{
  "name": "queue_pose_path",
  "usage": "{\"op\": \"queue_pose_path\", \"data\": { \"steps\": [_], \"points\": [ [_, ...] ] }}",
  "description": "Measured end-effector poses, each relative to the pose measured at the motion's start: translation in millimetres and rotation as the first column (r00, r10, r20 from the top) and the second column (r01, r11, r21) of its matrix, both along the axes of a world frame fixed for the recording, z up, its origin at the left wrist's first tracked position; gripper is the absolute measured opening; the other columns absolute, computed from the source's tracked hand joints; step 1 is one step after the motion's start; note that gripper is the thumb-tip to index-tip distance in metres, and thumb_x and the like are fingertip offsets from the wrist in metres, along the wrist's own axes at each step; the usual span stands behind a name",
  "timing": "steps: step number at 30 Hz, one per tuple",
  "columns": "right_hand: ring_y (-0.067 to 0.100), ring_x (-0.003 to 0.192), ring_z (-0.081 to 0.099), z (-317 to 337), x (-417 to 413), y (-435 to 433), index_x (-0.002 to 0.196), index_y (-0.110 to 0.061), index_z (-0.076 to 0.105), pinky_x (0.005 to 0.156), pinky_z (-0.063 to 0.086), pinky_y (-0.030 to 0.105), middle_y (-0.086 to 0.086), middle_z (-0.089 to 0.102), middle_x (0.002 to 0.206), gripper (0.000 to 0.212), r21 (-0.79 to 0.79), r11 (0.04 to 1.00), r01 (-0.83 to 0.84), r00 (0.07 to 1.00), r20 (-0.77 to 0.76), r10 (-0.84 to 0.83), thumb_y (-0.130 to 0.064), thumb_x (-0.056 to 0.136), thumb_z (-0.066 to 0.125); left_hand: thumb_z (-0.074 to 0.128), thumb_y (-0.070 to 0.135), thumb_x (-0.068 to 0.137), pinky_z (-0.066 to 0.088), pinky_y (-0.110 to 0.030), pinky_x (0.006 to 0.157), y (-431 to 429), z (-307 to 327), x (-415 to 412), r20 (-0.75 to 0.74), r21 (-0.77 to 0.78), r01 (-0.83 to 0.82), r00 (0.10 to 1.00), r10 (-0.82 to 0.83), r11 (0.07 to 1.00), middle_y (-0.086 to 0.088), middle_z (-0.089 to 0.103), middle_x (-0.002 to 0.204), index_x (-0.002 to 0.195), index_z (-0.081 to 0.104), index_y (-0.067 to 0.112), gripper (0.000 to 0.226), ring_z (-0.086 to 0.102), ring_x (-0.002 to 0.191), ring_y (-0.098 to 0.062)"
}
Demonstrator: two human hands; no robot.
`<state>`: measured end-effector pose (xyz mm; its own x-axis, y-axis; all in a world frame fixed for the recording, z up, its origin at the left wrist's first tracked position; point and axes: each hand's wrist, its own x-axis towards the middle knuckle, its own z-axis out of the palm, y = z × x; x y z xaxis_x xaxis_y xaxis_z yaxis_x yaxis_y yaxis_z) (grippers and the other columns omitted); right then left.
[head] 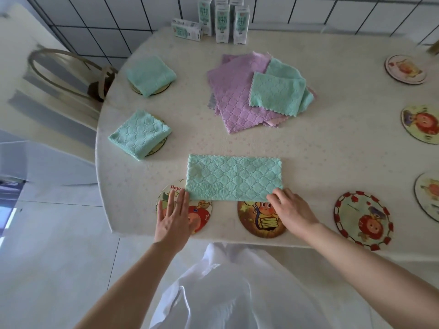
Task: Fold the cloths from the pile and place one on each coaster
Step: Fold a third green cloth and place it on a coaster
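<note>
I am seeing both forearms reaching out over the near edge of the bench [320, 150]. The left hand [174, 214] is lying flat and released, fingers straight and spread over the nearest left coaster [200, 217], with its fingertips touching the near left corner of the green cloth [234, 178]. The right hand [292, 210] is arching at the knuckles, its fingers curling down and pinching the cloth's near right corner, just above the dark coaster [259, 222]. The cloth is lying as a long flat strip across the bench, its near edge overlapping the tops of both these coasters. To the right, a red-rimmed coaster [363, 219] is sitting bare, with three more coasters [420, 124] trailing along the right edge.

Further back on the left, two folded green cloths [140, 134] are resting one each on their own coasters. In the middle, the pile [237, 96] is lying spread out, purple cloths below and a loosely folded green one on top at its right. At the far edge, several cartons [222, 22] are standing against the tiled wall, one lying on its side.
</note>
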<state>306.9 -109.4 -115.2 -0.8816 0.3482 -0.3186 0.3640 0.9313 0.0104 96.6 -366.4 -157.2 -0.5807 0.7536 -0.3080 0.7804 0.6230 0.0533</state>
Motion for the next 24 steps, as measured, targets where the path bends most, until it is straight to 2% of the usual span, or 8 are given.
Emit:
{"op": "queue_pose_path", "data": {
  "steps": [3, 6, 9, 11, 15, 18, 21, 24],
  "points": [
    [0.026, 0.091, 0.053, 3.7, -6.0, 6.5, 0.116, -0.009, 0.051, 0.071, 0.05, 0.034, 0.01, 0.051, 0.112, 0.063, 0.001, 0.998, -0.056, 0.998, 0.035, 0.056, 0.008, 0.059, 0.072, 0.006, 0.062, 0.085, 0.003, -0.052, 0.116, 2.2, 1.5, 4.1, -0.016, -0.003, -0.067, 0.998, 0.067, 0.998, -0.008, 0.007, 0.159, 0.152, 0.009, 0.011, 0.084, -0.001, 0.146, -0.027],
    [0.026, 0.081, 0.054, 1.5, -8.7, 15.5, 0.105, -0.008, 0.053, 0.066, 0.051, 0.038, 0.01, 0.055, 0.099, 0.054, 0.015, 0.992, -0.127, 0.992, 0.009, 0.127, 0.008, 0.058, 0.073, 0.026, 0.058, 0.091, 0.011, -0.053, 0.115, 17.7, 6.3, 17.4, -0.072, 0.06, -0.159, 0.984, 0.164, 0.985, -0.013, 0.017, 0.157, 0.148, 0.022, 0.004, 0.08, 0.009, 0.145, -0.03],
    [0.027, 0.073, 0.055, -0.3, -12.3, 23.3, 0.09, -0.007, 0.058, 0.062, 0.051, 0.04, 0.008, 0.057, 0.084, 0.036, 0.003, 0.981, -0.194, 0.978, -0.071, 0.194, 0.007, 0.06, 0.073, 0.053, 0.045, 0.088, 0.014, -0.053, 0.115, 39.8, 9.0, 40.3, -0.073, 0.141, -0.079, 0.993, 0.09, 0.987, -0.01, 0.016, 0.158, 0.149, 0.022, 0.008, 0.077, 0.009, 0.145, -0.031],
    [0.027, 0.074, 0.055, 3.0, -14.1, 28.4, 0.083, -0.007, 0.061, 0.062, 0.05, 0.038, 0.007, 0.059, 0.082, 0.025, -0.037, 0.972, -0.233, 0.965, -0.134, 0.226, 0.005, 0.064, 0.07, 0.062, 0.035, 0.085, 0.017, -0.052, 0.115, 59.6, 11.3, 59.2, -0.027, 0.191, -0.008, 1.0, 0.013, 0.982, -0.008, 0.015, 0.158, 0.149, 0.021, 0.012, 0.08, 0.009, 0.145, -0.031],
    [0.025, 0.077, 0.055, 9.7, -12.6, 38.1, 0.084, -0.008, 0.064, 0.065, 0.051, 0.038, 0.006, 0.059, 0.084, 0.014, -0.164, 0.939, -0.301, 0.927, -0.283, 0.248, 0.0, 0.076, 0.056, 0.044, 0.037, 0.094, 0.026, -0.048, 0.115, 104.6, 11.7, 96.1, 0.04, 0.242, 0.024, 0.999, -0.035, 0.97, -0.006, 0.019, 0.157, 0.149, 0.024, 0.014, 0.062, 0.013, 0.145, -0.027],
    [0.026, 0.077, 0.057, 17.9, -6.9, 41.7, 0.088, -0.008, 0.064, 0.067, 0.052, 0.038, 0.007, 0.061, 0.082, 0.028, -0.274, 0.899, -0.343, 0.895, -0.385, 0.225, -0.009, 0.08, 0.037, 0.048, 0.031, 0.091, 0.028, -0.047, 0.114, 129.7, 11.9, 114.9, 0.087, 0.281, -0.036, 0.996, 0.012, 0.959, -0.006, 0.025, 0.156, 0.148, 0.028, 0.014, 0.063, 0.018, 0.145, -0.025],
    [0.022, 0.079, 0.057, 25.4, 1.4, 43.9, 0.091, -0.009, 0.063, 0.073, 0.049, 0.031, 0.005, 0.061, 0.082, 0.017, -0.358, 0.849, -0.389, 0.867, -0.454, 0.205, -0.005, 0.082, 0.049, 0.039, 0.04, 0.09, 0.031, -0.047, 0.112, 147.1, 15.4, 125.8, 0.1, 0.326, -0.075, 0.994, 0.045, 0.942, -0.006, 0.039, 0.149, 0.144, 0.039, 0.013, 0.06, 0.031, 0.14, -0.026],
    [0.02, 0.08, 0.057, 31.1, 11.5, 46.7, 0.094, -0.011, 0.062, 0.072, 0.048, 0.03, 0.003, 0.061, 0.084, 0.012, -0.443, 0.788, -0.427, 0.86, -0.468, 0.203, -0.008, 0.085, 0.054, 0.038, 0.032, 0.09, 0.043, -0.049, 0.103, 155.9, 17.0, 133.7, 0.112, 0.377, -0.086, 0.993, 0.047, 0.922, -0.005, 0.053, 0.138, 0.135, 0.052, 0.014, 0.051, 0.046, 0.131, -0.026]
  ]
}}
